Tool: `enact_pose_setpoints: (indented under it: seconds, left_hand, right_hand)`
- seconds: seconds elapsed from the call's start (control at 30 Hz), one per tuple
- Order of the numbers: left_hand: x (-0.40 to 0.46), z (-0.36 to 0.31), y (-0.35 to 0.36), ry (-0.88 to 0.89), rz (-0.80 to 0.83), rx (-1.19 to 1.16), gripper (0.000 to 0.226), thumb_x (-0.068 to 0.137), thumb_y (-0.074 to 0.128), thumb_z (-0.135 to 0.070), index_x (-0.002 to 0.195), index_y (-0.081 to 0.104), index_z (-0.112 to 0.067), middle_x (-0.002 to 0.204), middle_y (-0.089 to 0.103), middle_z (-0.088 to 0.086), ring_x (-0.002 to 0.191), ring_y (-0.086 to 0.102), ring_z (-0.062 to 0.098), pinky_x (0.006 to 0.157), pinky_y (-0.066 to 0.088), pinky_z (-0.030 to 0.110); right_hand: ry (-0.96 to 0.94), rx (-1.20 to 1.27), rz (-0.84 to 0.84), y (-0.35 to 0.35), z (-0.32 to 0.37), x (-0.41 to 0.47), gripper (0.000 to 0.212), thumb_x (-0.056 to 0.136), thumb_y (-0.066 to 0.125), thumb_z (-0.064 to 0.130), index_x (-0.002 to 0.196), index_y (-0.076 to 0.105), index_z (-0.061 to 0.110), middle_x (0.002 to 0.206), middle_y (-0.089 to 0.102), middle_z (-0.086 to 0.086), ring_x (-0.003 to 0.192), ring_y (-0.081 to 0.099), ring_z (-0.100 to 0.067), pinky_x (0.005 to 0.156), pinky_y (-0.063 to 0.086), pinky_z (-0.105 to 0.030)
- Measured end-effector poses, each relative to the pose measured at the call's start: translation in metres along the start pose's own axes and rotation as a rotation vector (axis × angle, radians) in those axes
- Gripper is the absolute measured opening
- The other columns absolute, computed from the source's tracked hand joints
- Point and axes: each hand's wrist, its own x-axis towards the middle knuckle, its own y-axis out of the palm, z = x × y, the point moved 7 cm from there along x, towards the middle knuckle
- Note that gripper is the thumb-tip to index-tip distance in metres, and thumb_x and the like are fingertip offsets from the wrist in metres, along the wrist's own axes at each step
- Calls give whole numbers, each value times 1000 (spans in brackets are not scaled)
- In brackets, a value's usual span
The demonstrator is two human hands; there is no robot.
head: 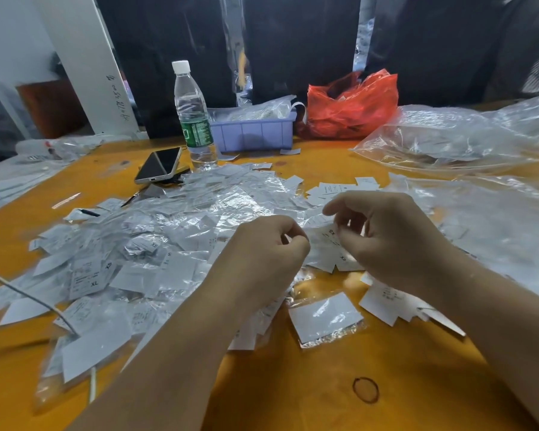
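My left hand (pixel 262 256) and my right hand (pixel 389 237) hover close together over an orange table (pixel 293 393). Both have curled fingers. Between them is a white size label marked XS (pixel 327 244); my left fingertips pinch its left edge and my right thumb and fingers pinch its right edge. A big heap of white labels and small clear bags (pixel 168 244) spreads to the left and behind my hands. One bagged label (pixel 324 318) lies alone just in front of them.
At the back stand a water bottle (pixel 193 119), a phone (pixel 159 164), a blue bin (pixel 252 135) and a red plastic bag (pixel 352 107). Large clear bags (pixel 448 141) cover the right side. A rubber band (pixel 365 389) lies near the front. A white cable (pixel 28 297) crosses the left.
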Motion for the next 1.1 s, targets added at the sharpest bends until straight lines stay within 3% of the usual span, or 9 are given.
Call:
enact_pose_setpoints:
  seconds: [0.1,0.23,0.4,0.53,0.7,0.93,1.1]
  left_hand:
    - [0,-1,7,-5,55,-116,26,95,51,-48,84,67,-30,72,68,-9,59,59,1,56,43,24]
    - [0,-3,13,-13,97,-222,25,96,50,-47,90,67,-29,78,70,-11,66,64,4,58,48,25]
    - [-1,-8,10,26,89,-308,16,98,54,-32,95,67,-23,85,70,-1,74,67,10,59,57,34]
    - [0,-10,2,52,25,-343,13,97,56,-25,91,67,-24,78,70,-6,67,65,4,54,55,22]
    - [2,-6,-4,42,-49,-357,12,96,58,-17,92,68,-22,76,70,-6,63,63,4,56,52,20]
    - [4,4,-11,-19,-167,-268,14,92,60,-18,84,66,-27,70,68,-11,62,61,1,57,50,22]
    - [-1,-3,-16,58,-284,58,10,89,62,-23,83,63,-31,76,64,-16,71,59,2,58,51,20]
  right_hand:
    - [24,202,3,3,0,0,21,84,66,4,95,72,21,73,65,8,62,56,-6,56,45,-17]
    - [119,438,101,14,-5,1,18,82,71,2,94,71,16,77,69,-5,69,64,-21,63,54,-36]
    - [176,679,200,20,-2,0,30,79,70,-7,101,68,12,83,74,-6,77,70,-22,63,52,-27]
    - [201,759,176,15,-2,2,30,77,72,-5,103,67,8,82,74,-9,74,66,-25,61,49,-33]
    - [314,898,105,9,-10,3,27,83,60,-13,98,68,7,74,65,-2,60,58,-14,54,49,-24]
    - [434,1032,29,5,-18,5,31,89,46,-14,92,71,5,82,59,-17,54,51,-14,50,50,-26]
    - [480,1019,7,8,-22,6,26,92,46,-11,86,64,6,61,56,-5,50,51,-12,47,50,-26]
